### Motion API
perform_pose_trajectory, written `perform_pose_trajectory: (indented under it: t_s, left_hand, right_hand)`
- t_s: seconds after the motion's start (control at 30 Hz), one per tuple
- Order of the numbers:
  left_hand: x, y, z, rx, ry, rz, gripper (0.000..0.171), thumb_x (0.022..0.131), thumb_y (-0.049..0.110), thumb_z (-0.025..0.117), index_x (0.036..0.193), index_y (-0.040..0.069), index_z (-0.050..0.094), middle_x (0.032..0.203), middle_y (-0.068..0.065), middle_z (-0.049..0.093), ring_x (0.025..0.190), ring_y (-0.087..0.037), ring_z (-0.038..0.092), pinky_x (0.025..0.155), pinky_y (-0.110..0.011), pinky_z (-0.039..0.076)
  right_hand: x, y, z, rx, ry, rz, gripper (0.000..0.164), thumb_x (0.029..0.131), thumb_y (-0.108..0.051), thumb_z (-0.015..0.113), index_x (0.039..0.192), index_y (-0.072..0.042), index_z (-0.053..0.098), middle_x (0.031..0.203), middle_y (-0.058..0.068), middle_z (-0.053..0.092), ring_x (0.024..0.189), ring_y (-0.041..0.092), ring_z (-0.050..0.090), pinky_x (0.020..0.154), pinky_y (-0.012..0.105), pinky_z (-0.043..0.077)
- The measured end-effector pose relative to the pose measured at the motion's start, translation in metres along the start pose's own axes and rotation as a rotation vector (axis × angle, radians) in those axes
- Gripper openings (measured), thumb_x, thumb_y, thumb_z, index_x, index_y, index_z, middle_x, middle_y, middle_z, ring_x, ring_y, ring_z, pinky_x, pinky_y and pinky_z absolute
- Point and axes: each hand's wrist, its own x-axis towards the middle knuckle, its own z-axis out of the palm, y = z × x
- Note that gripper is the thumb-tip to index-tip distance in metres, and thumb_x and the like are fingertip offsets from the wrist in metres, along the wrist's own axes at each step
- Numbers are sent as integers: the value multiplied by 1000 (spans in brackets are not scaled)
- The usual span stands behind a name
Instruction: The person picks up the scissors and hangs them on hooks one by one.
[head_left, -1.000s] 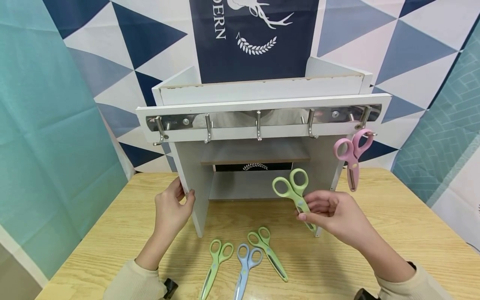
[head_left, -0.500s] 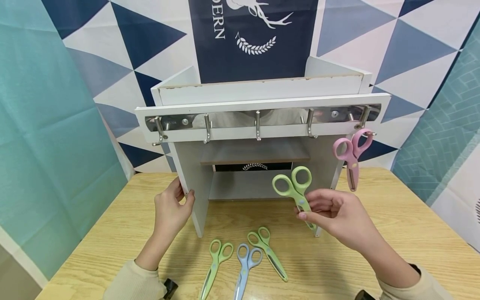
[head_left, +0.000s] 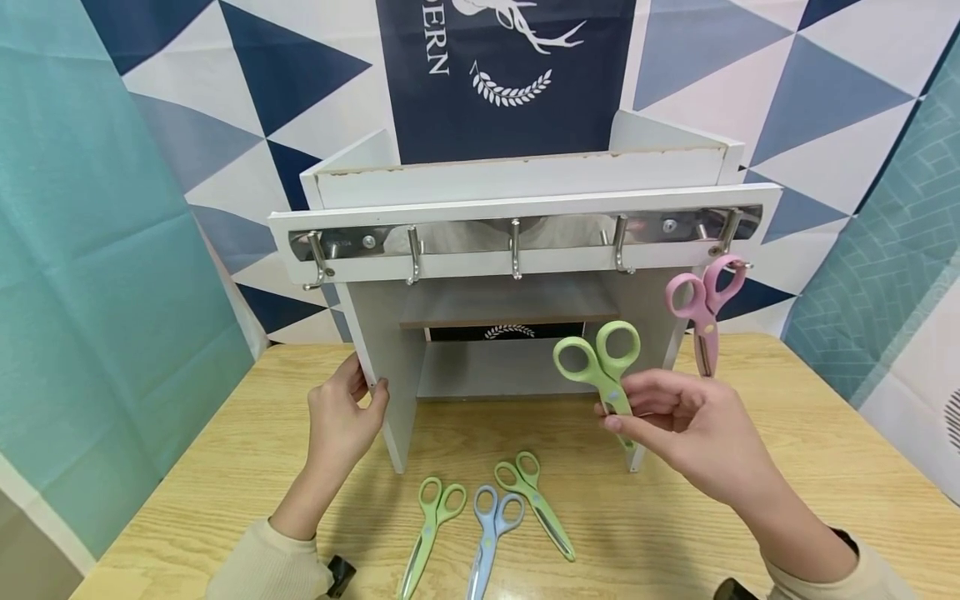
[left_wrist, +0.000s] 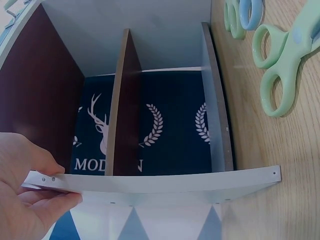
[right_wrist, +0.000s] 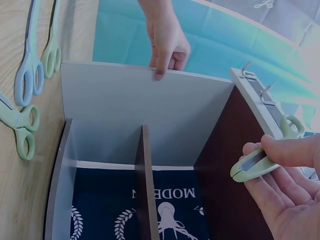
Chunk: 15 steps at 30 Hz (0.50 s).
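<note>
My right hand [head_left: 686,425] pinches a pair of green scissors [head_left: 603,367] by the blade end, handle loops up, in front of the white shelf unit's right side. In the right wrist view the blade part of these scissors [right_wrist: 252,166] lies between thumb and fingers. My left hand [head_left: 341,417] grips the front edge of the unit's left side panel [head_left: 375,358], thumb on the inner face. Pink scissors [head_left: 703,308] hang by a loop from the rightmost hook of the metal hook rail [head_left: 457,242]. On the table lie green scissors [head_left: 432,529], blue scissors [head_left: 491,533] and more green scissors [head_left: 536,500].
The white shelf unit [head_left: 517,183] stands on the wooden table [head_left: 225,467], with an inner shelf [head_left: 510,302] below the rail. Several hooks stick out toward me, including a middle hook [head_left: 515,250]. Patterned cloth [head_left: 315,83] hangs behind, a teal curtain [head_left: 112,275] at left.
My right hand has moved slightly up and to the right with the green scissors, which now stand more upright. My left hand keeps its grip on the panel.
</note>
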Motion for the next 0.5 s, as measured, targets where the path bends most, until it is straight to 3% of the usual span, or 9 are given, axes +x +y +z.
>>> perform_pose_trajectory:
  t_s: [0.23,0.5]
  left_hand:
    - [1,0,0,2,5,13,31,81,-6,59,112,-11,62,103,-29,70,92,-39,71,77,-46,60]
    - [1,0,0,-5,3,6,31,81,-6,59,112,-11,62,103,-29,70,92,-39,71,77,-46,60]
  right_hand:
    - [3,-8,-5,46,60,21,24,76,7,73,98,-2,68,85,-15,76,77,4,73,68,15,59]
    - [8,-15,-7,-7,148,83,31,76,4,75,101,-13,72,84,-20,74,77,0,72,69,12,58]
